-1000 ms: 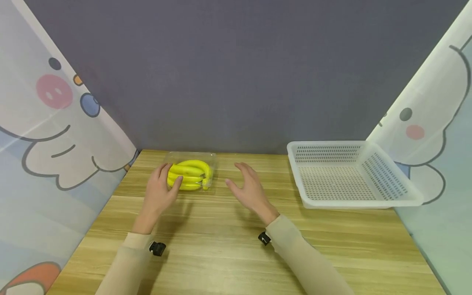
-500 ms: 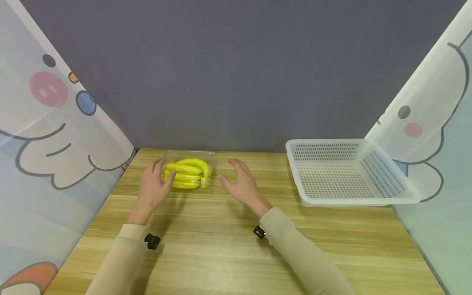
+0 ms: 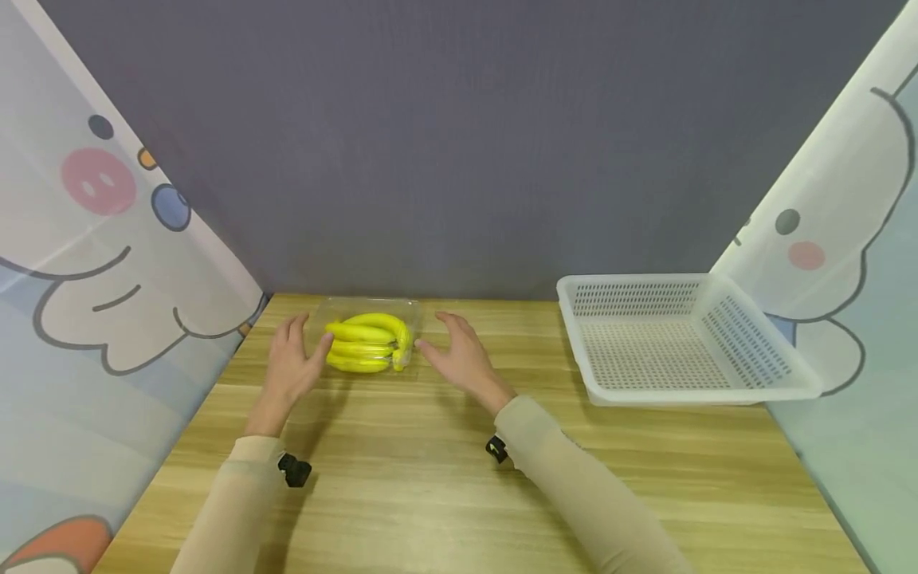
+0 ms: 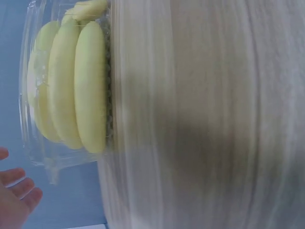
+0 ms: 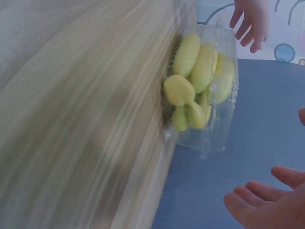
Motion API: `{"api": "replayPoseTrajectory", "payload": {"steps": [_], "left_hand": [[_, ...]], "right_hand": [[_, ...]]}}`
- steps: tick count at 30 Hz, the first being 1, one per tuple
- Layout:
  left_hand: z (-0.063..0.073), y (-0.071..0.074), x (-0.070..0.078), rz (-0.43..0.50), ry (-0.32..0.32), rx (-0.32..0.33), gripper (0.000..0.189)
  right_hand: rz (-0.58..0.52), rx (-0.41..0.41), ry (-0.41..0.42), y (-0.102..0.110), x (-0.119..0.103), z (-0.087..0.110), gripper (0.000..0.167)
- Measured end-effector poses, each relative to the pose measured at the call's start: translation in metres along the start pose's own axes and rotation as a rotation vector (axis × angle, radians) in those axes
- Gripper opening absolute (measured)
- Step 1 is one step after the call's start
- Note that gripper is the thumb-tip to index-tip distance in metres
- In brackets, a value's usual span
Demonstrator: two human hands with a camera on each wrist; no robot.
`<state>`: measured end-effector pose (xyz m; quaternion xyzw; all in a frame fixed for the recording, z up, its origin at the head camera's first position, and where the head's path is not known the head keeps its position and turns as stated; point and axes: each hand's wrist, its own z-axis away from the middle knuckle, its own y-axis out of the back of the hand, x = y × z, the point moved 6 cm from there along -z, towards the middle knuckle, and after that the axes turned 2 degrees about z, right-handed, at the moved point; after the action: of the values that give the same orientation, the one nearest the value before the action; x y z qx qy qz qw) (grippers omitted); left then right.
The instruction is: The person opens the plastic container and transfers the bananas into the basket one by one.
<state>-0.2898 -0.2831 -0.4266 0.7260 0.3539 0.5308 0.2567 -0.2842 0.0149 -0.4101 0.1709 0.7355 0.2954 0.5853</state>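
Several yellow bananas lie inside a clear plastic box towards the back left of the table. My left hand is at the box's left side, fingers extended and thumb apart; the left wrist view shows a gap between its fingertips and the box. On the other side, my right hand has its thumb spread from its fingers and points at the box's right end. In the right wrist view that hand stands apart from the box. Neither hand holds anything.
A white perforated plastic basket stands at the right of the wooden table. A dark grey panel rises behind the table's back edge. Cartoon-printed curtains flank both sides.
My right hand has moved left, closer to the box's right end. My left hand has drawn slightly left, off the box's near left corner. The bananas and box stay put.
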Motion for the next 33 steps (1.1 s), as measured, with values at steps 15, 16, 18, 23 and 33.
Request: {"api": "replayPoseTrajectory", "payload": {"steps": [15, 16, 18, 23, 33], "left_hand": [[0.001, -0.011, -0.022, 0.141, 0.125, -0.098, 0.082], [0.000, -0.012, -0.023, 0.158, 0.135, -0.112, 0.083], [-0.002, -0.014, -0.025, 0.200, 0.156, -0.125, 0.085], [-0.007, -0.014, -0.030, 0.311, 0.205, -0.131, 0.089], [-0.004, -0.022, -0.039, 0.429, 0.284, -0.205, 0.097]], "right_hand": [[-0.052, -0.051, -0.054, -0.028, 0.007, -0.007, 0.075], [-0.061, -0.056, -0.056, -0.029, 0.007, -0.008, 0.075], [-0.076, -0.069, -0.066, -0.031, 0.008, -0.008, 0.075], [-0.106, -0.089, -0.076, -0.036, 0.010, -0.012, 0.076], [-0.136, -0.104, -0.125, -0.048, 0.014, -0.018, 0.076]]}}
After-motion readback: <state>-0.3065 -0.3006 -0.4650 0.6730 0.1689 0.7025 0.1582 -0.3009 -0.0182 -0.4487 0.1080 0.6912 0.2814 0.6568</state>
